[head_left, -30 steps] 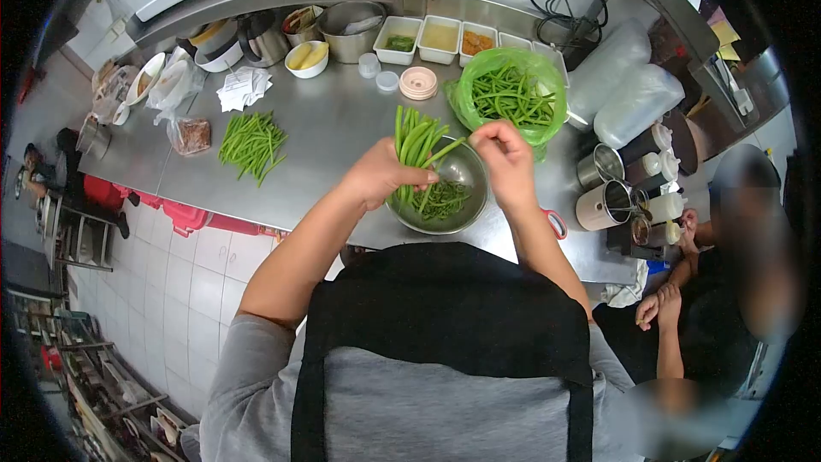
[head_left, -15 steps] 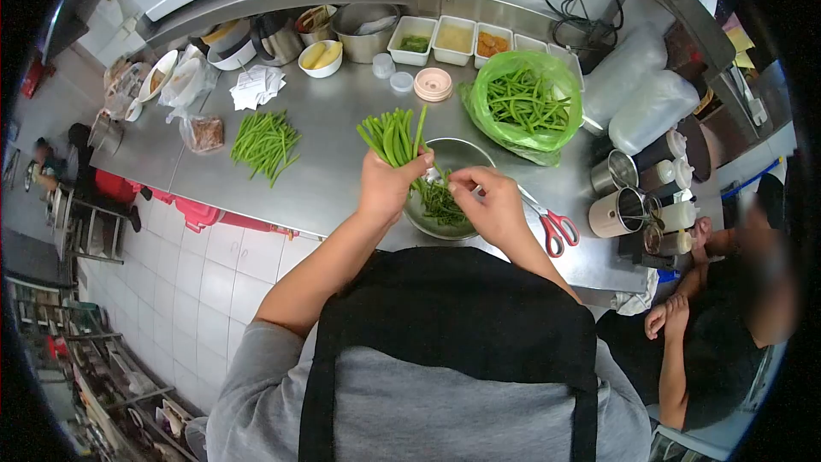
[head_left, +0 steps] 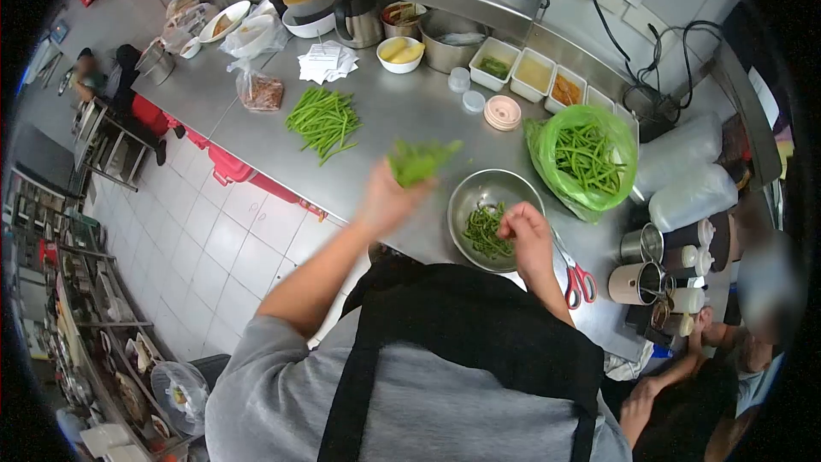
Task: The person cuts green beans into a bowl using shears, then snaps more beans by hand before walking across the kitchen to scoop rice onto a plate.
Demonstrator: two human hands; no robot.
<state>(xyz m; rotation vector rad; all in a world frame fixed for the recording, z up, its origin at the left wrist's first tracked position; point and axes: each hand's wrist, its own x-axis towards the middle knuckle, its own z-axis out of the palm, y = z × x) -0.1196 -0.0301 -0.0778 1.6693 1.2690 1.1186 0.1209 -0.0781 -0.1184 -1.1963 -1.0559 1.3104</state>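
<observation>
A bunch of green beans [head_left: 419, 162], smeared by motion, sticks out of my left hand [head_left: 389, 201], which is closed around it above the counter. My right hand [head_left: 528, 231] hangs over the right side of a steel bowl [head_left: 462, 197], its fingers curled together; anything between them is hidden. Short green trimmings [head_left: 486, 229] lie in the bowl. To the left, a pile of green beans [head_left: 323, 122] rests on the counter. More beans fill a green plastic bag [head_left: 540, 150] on the right. Red-handled scissors [head_left: 580, 282] lie beside the bowl, near my right wrist.
On the steel counter [head_left: 248, 150], white tubs [head_left: 532, 75], a bowl of yellow pieces [head_left: 400, 56] and a pot [head_left: 453, 41] line the back. Squeeze bottles [head_left: 687, 299] and a metal canister [head_left: 634, 284] stand at right, near another person's arm [head_left: 658, 385].
My left hand has moved left, away from the bowl, with the green beans. My right hand has come apart from the bunch and stays over the bowl. The view has shifted.
</observation>
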